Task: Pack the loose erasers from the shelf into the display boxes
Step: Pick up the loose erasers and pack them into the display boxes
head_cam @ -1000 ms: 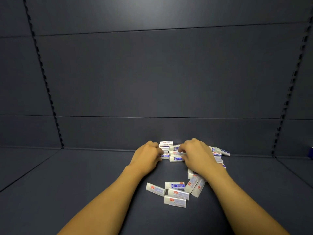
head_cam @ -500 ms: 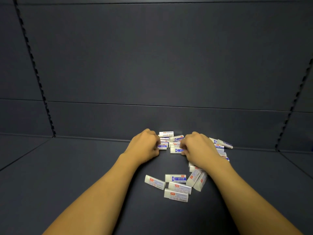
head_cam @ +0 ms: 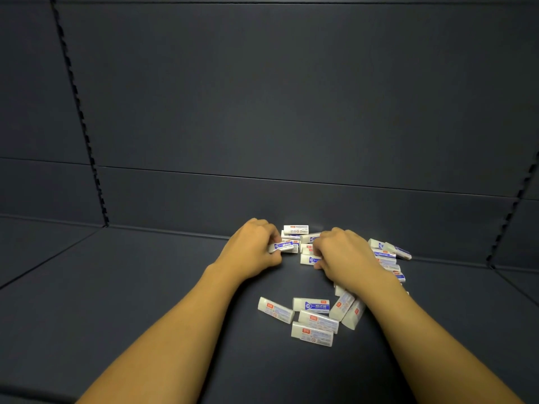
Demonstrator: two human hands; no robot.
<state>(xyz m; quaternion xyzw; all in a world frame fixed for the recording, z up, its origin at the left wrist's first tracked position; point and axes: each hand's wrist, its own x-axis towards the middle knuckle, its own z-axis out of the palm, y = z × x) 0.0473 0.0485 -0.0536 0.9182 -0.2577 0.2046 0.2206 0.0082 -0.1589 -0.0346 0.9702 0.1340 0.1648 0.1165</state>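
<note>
Two hands in the pile | left hand (head_cam: 253,252) fingers pinch one eraser (head_cam: 281,246) | right hand (head_cam: 344,258) fingers curled on erasers (head_cam: 310,260) beneath | advice: gather aligned, grip firmly | boxes unseen | shelf (head_cam: 116,287)

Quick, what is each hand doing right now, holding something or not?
Left hand: fingers curled round an eraser from the pile.
Right hand: fingers curled down into the erasers; whether it grips one cannot be told.
</note>
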